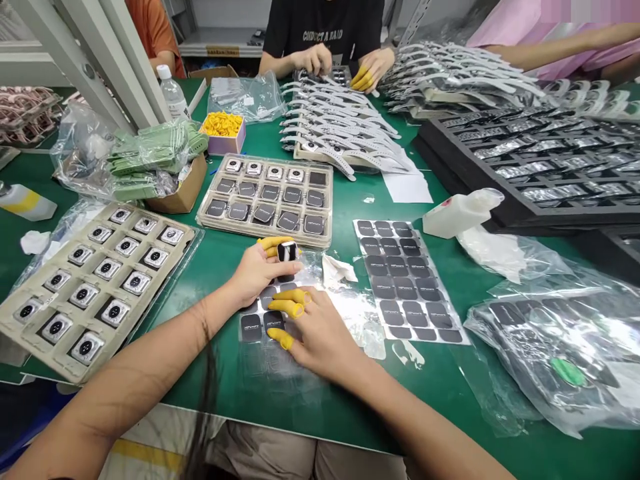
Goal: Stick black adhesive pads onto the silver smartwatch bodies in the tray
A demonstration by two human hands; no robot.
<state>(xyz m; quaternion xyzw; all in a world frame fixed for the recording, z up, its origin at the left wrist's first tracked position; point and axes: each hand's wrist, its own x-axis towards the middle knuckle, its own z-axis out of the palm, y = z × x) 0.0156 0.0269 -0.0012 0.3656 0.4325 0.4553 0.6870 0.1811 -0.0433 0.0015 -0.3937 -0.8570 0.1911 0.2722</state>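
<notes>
My left hand point(260, 270) wears yellow finger cots and pinches a small square watch body point(288, 251) just above the green table. My right hand point(313, 330), also in yellow cots, presses its fingertips on a clear sheet of dark protective films point(256, 327) lying in front of me. A beige tray point(20, 333) of watch bodies showing their sensor backs lies at my left. Beyond my hands stands a clear tray point(325, 200) with watch bodies face up.
A backing sheet of dark films point(405, 280) lies to the right, beside a white bottle point(460, 212) and plastic bags point(560, 347). Black foam trays point(530, 167) fill the far right. Opposite, a person's hands point(345, 67) work over rows of white watch straps point(335, 127).
</notes>
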